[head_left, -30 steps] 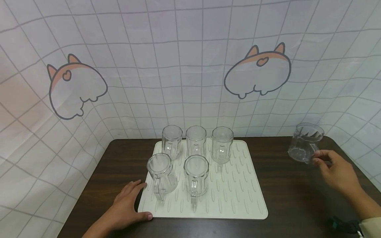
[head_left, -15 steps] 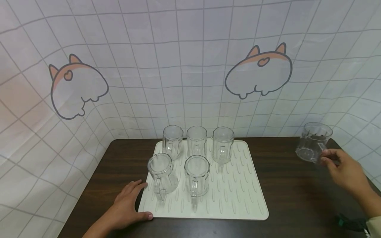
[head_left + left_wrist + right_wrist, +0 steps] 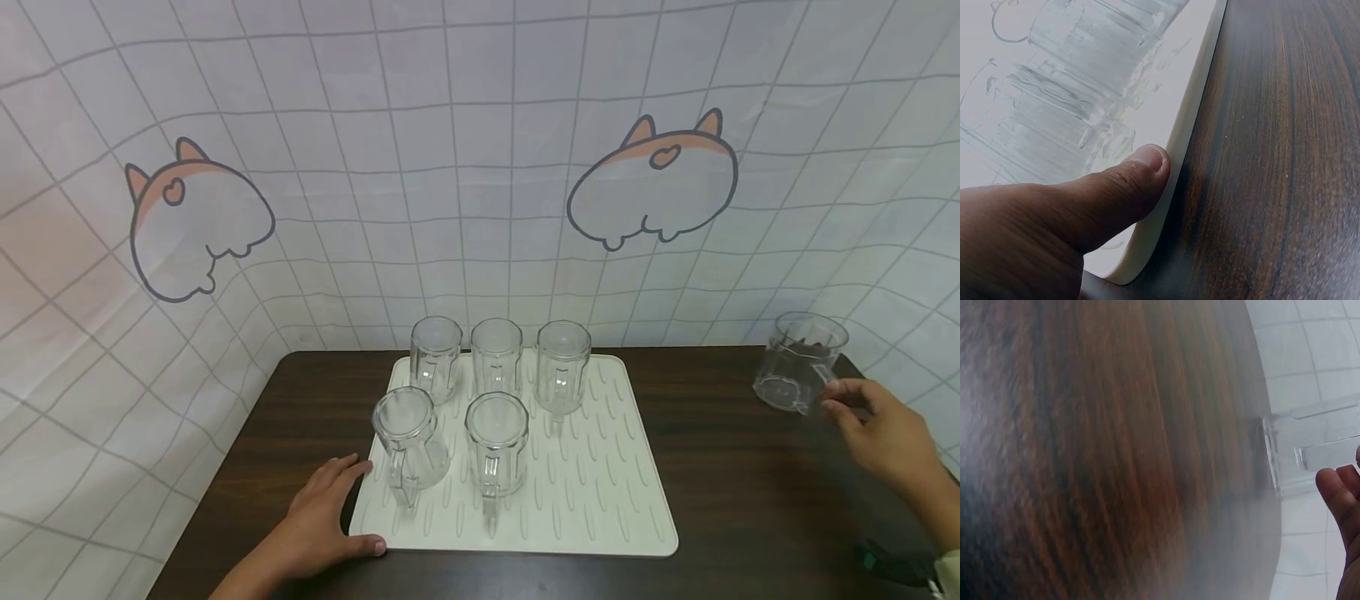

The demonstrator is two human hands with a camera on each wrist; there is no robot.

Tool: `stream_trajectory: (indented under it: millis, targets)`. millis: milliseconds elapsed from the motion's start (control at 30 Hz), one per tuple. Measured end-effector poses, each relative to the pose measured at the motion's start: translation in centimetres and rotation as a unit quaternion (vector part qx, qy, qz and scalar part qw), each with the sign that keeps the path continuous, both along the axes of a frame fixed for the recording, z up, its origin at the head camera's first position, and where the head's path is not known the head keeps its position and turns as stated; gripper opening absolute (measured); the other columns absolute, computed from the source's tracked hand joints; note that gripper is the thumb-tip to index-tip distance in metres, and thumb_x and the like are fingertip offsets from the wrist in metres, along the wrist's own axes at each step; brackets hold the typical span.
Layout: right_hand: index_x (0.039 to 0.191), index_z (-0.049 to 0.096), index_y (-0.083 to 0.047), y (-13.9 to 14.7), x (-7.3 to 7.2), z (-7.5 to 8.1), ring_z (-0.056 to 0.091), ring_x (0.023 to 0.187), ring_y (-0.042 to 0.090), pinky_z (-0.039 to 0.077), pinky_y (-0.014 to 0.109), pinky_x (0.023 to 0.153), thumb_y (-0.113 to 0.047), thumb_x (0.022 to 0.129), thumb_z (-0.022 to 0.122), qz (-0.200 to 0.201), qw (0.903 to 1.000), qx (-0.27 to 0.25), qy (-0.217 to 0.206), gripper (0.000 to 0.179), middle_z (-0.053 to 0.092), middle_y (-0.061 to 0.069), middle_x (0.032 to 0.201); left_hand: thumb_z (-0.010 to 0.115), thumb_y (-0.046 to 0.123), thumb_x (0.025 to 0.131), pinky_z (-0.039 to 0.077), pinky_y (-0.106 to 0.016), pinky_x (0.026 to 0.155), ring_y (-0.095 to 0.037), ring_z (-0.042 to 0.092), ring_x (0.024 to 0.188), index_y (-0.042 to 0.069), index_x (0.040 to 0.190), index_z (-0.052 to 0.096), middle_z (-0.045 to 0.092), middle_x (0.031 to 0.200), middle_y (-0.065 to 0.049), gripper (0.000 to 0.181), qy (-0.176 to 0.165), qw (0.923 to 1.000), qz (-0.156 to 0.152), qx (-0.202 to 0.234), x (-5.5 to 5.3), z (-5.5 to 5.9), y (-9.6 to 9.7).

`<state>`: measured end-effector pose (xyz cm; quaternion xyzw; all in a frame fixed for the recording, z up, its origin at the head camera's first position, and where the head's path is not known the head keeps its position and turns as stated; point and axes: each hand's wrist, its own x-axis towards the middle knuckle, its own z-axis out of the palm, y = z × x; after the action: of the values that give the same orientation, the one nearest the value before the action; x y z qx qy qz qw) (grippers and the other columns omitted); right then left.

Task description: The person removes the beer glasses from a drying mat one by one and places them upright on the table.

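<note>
At the table's back right, my right hand [image 3: 885, 421] pinches the handle of a clear glass mug [image 3: 797, 367] between thumb and fingers. The mug is upright; whether its base touches the table cannot be told. In the right wrist view the mug [image 3: 1310, 447] and fingertips [image 3: 1334, 487] show at the right edge. My left hand [image 3: 318, 521] lies at the front left corner of a white ribbed mat [image 3: 600, 500], fingers spread along its side. In the left wrist view the thumb [image 3: 1129, 181] presses on the mat's front rim.
Several glass mugs stand on the mat: a back row with one mug [image 3: 562, 367], and two in front, including a mug [image 3: 497, 442]. The dark wooden table [image 3: 720, 500] ends at a white gridded curtain [image 3: 480, 208]. A dark object [image 3: 896, 562] lies by the right sleeve.
My right hand has moved right with the glass mug, toward the table's right side. The left hand, mat and mugs on it have stayed in place.
</note>
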<state>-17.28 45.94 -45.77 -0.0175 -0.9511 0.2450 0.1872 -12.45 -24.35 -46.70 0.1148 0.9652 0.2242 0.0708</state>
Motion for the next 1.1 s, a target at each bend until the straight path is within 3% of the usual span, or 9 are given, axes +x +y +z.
stream_trajectory:
  millis: [167, 333, 533, 800, 900, 967, 1033, 1100]
  targets:
    - [0.124, 0.05, 0.013, 0.5, 0.3, -0.4, 0.066, 0.09, 0.048, 0.048, 0.019, 0.052, -0.002, 0.104, 0.058, -0.015, 0.9999, -0.004, -0.006, 0.026, 0.06, 0.034, 0.109, 0.088, 0.066, 0.064, 0.029, -0.077, 0.103, -0.053, 0.03, 0.143, 0.009, 0.149, 0.048, 0.039, 0.155, -0.022, 0.111, 0.0, 1.0, 0.0, 0.0, 0.0, 0.0, 0.0]
    - [0.124, 0.048, 0.014, 0.8, 0.3, -0.9, 0.061, 0.097, 0.057, 0.047, 0.02, 0.053, -0.001, 0.104, 0.057, -0.028, 0.9996, -0.006, -0.007, 0.027, 0.057, 0.036, 0.111, 0.089, 0.066, 0.064, 0.028, -0.077, 0.103, -0.053, 0.029, 0.143, 0.009, 0.15, 0.048, 0.039, 0.155, -0.022, 0.111, -0.001, 1.0, 0.001, 0.001, 0.0, 0.0, 0.0]
    - [0.125, 0.046, 0.016, 0.9, 0.3, -1.3, 0.059, 0.098, 0.058, 0.052, 0.052, 0.065, -0.001, 0.105, 0.054, -0.038, 0.9991, -0.01, -0.015, 0.027, 0.055, 0.037, 0.112, 0.089, 0.066, 0.063, 0.028, -0.077, 0.104, -0.053, 0.03, 0.143, 0.009, 0.15, 0.048, 0.039, 0.155, -0.022, 0.111, -0.003, 1.0, 0.001, -0.003, -0.1, 0.0, 0.0]
    - [0.13, 0.044, 0.018, 0.8, 0.7, -1.4, 0.053, 0.104, 0.058, 0.046, 0.067, 0.08, -0.003, 0.104, 0.057, -0.031, 0.9993, -0.021, 0.005, 0.036, 0.052, 0.038, 0.116, 0.089, 0.066, 0.063, 0.028, -0.077, 0.103, -0.053, 0.03, 0.143, 0.01, 0.15, 0.049, 0.039, 0.155, -0.022, 0.11, 0.002, 1.0, 0.001, 0.0, -0.1, -0.1, 0.0]
    - [0.134, 0.044, 0.017, 0.6, 1.1, -1.1, 0.055, 0.101, 0.056, 0.055, 0.042, 0.078, -0.006, 0.101, 0.061, -0.044, 0.9984, -0.026, 0.023, 0.043, 0.054, 0.037, 0.117, 0.088, 0.067, 0.063, 0.029, -0.077, 0.103, -0.053, 0.03, 0.143, 0.01, 0.15, 0.048, 0.039, 0.155, -0.022, 0.111, 0.003, 1.0, 0.0, -0.001, -0.2, -0.2, -0.1]
    - [0.137, 0.043, 0.016, 0.4, 1.5, -0.9, 0.057, 0.094, 0.051, 0.048, 0.025, 0.064, -0.009, 0.1, 0.061, -0.069, 0.9967, -0.034, 0.025, 0.048, 0.055, 0.036, 0.116, 0.088, 0.067, 0.063, 0.029, -0.077, 0.103, -0.053, 0.031, 0.143, 0.009, 0.15, 0.048, 0.039, 0.155, -0.022, 0.111, 0.003, 1.0, 0.0, -0.001, -0.2, -0.3, -0.1]
    - [0.139, 0.042, 0.015, 0.2, 1.9, -0.6, 0.059, 0.082, 0.035, 0.035, 0.016, 0.053, -0.012, 0.099, 0.061, -0.096, 0.9943, -0.04, 0.021, 0.051, 0.055, 0.033, 0.114, 0.088, 0.067, 0.063, 0.029, -0.077, 0.102, -0.053, 0.031, 0.143, 0.01, 0.15, 0.048, 0.04, 0.155, -0.022, 0.111, 0.003, 1.0, -0.001, 0.0, -0.1, -0.2, -0.1]
    - [0.142, 0.04, 0.014, -0.3, 2.2, -0.4, 0.054, 0.078, 0.012, 0.034, 0.017, 0.051, -0.013, 0.099, 0.059, -0.116, 0.9919, -0.048, 0.018, 0.054, 0.054, 0.032, 0.114, 0.088, 0.067, 0.064, 0.029, -0.077, 0.102, -0.053, 0.031, 0.142, 0.01, 0.149, 0.049, 0.04, 0.155, -0.022, 0.111, 0.004, 1.0, -0.002, 0.002, -0.1, -0.2, -0.2]
